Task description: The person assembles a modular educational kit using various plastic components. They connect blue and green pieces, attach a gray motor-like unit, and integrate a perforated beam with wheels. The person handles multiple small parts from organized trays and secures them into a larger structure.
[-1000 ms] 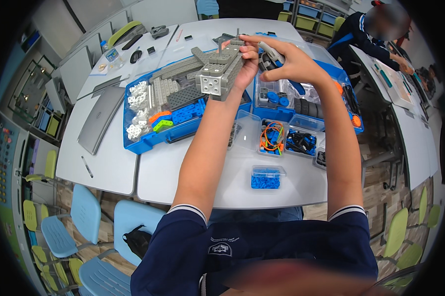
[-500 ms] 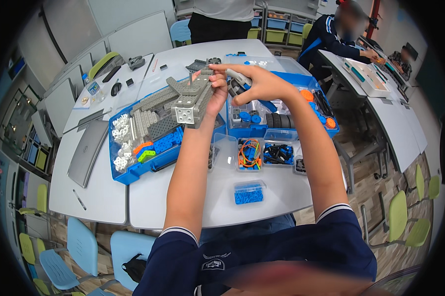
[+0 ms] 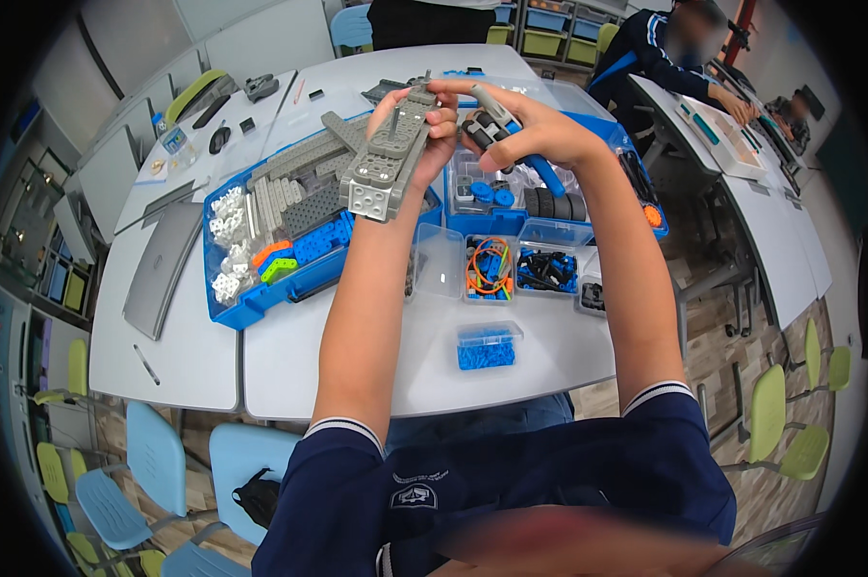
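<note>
My left hand (image 3: 432, 127) holds a long grey model built of studded beams (image 3: 388, 159), raised above the table with its blocky end toward me. My right hand (image 3: 525, 127) grips a small grey and black part (image 3: 485, 125) and touches the model's far end with its fingertips. Both forearms reach up from the lower edge. Under the hands lies an open blue parts tray (image 3: 261, 298) with grey, white, orange, green and blue pieces.
A second blue tray (image 3: 645, 192) holds black wheels and blue parts. Small clear boxes (image 3: 489, 346) with blue, orange and black pieces sit on the white table (image 3: 357, 375). A grey laptop (image 3: 163, 269) lies at left. Other people sit at a table at upper right. Chairs stand below.
The camera view has shifted, so the hands and trays sit lower and nearer in the picture. The grey model has tilted lengthwise away from me. Both hands keep their grip.
</note>
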`<action>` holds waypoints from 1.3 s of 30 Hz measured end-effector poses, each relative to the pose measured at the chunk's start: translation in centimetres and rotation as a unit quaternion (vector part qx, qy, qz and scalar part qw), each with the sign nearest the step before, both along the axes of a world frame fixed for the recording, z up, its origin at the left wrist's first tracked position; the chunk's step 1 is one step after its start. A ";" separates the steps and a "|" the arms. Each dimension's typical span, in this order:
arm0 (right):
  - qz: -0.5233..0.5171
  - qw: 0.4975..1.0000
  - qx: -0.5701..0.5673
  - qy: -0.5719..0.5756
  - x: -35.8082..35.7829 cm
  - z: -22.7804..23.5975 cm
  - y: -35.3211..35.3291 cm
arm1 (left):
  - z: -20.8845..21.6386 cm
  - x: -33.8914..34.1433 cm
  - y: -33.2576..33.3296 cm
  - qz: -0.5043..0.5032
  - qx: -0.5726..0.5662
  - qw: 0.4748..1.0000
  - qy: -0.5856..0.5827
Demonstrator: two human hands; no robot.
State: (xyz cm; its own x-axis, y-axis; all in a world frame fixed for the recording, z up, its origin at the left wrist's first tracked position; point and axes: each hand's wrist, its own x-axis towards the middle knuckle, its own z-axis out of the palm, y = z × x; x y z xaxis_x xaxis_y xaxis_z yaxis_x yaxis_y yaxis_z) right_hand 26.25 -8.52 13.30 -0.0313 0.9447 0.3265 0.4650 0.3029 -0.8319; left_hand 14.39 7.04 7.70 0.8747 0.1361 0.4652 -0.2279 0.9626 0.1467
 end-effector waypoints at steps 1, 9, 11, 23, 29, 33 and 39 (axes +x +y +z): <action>0.000 1.000 -0.012 0.015 0.0 -0.1 -0.2 | 0.0 0.0 0.0 0.001 0.003 1.000 0.002; -0.012 0.996 -0.031 0.086 0.3 -1.0 -2.9 | 0.1 0.6 -1.1 -0.054 0.038 0.996 0.058; -0.021 0.995 -0.019 0.090 0.2 -1.5 -3.8 | -0.1 0.9 -1.7 -0.070 0.039 0.995 0.063; -0.101 0.995 -0.006 0.004 -0.2 -2.6 -9.2 | -1.0 1.8 -5.5 -0.063 0.096 0.988 0.105; -0.134 0.987 0.040 -0.084 -0.2 -3.1 -10.3 | -1.1 2.0 -6.4 -0.082 0.117 0.983 0.118; -0.129 0.988 0.044 -0.069 0.0 -3.4 -10.9 | -1.2 2.2 -6.5 -0.101 0.133 0.980 0.109; -0.111 0.988 0.058 -0.096 0.7 -3.8 -11.6 | -2.3 2.2 -6.3 -0.113 0.166 0.973 0.115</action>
State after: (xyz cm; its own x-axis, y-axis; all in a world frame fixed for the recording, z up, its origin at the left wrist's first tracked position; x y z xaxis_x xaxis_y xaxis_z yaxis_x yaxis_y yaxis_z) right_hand 26.91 -20.07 9.51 0.1003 0.8921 0.4406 0.6762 0.2637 -0.6879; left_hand 16.57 0.76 5.38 0.9508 -0.1967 0.2394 0.0600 0.8748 0.4807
